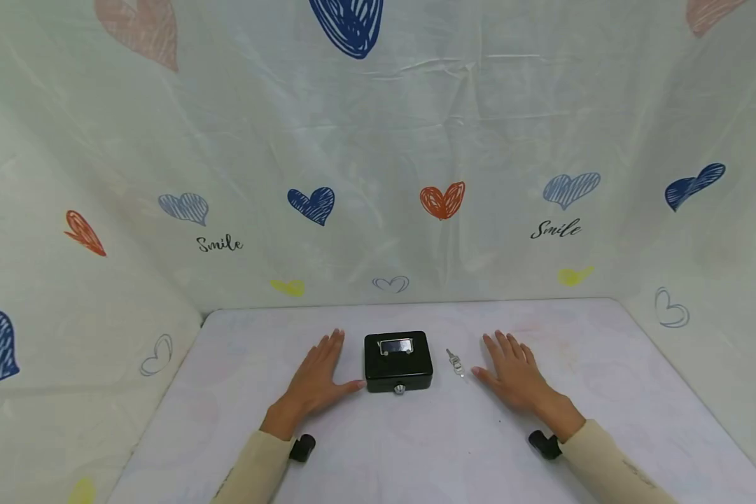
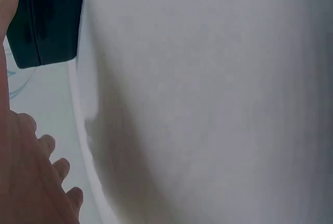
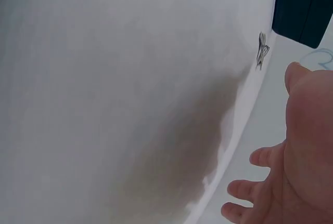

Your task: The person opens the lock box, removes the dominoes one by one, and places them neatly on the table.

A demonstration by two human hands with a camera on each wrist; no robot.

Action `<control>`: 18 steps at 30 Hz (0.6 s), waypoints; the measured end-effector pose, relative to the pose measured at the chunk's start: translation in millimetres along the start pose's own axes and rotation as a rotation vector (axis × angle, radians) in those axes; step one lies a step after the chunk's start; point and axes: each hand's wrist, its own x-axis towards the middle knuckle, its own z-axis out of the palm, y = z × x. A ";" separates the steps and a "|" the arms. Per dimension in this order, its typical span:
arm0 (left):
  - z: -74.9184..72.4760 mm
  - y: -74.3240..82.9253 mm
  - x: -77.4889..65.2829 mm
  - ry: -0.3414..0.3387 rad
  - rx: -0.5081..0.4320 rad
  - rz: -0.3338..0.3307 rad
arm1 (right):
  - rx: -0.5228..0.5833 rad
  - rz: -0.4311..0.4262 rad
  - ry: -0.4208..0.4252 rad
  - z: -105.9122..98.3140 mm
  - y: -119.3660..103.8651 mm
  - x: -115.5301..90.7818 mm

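A small black cash box (image 1: 398, 362) with a silver handle on its lid and a round lock knob on its front sits on the white table. Just left of it is my left hand (image 1: 318, 378), fingers stretched forward, the thumb tip right at the box's front left corner. In the left wrist view that thumb overlaps the dark side of the box (image 2: 52, 21). To the right of the box lies a small bunch of silver keys (image 1: 456, 362). My right hand (image 1: 513, 371) is spread beside the keys, holding nothing, its thumb pointing toward them.
The white table (image 1: 378, 448) has a back edge against a pale curtain (image 1: 378, 140) printed with hearts and "Smile" lettering. The curtain also hangs along both sides. Black wrist cameras sit at the left cuff (image 1: 302, 448) and right cuff (image 1: 544, 445).
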 end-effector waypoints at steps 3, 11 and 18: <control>2.5 2.2 0.6 0.003 -0.007 0.003 | -0.017 -0.012 0.001 3.2 -2.6 2.3; 8.1 9.9 2.0 0.022 -0.065 0.005 | -0.045 -0.020 0.013 8.6 -12.5 7.4; 8.9 20.0 5.8 -0.024 -0.365 -0.034 | -0.047 0.036 0.047 12.6 -25.9 15.8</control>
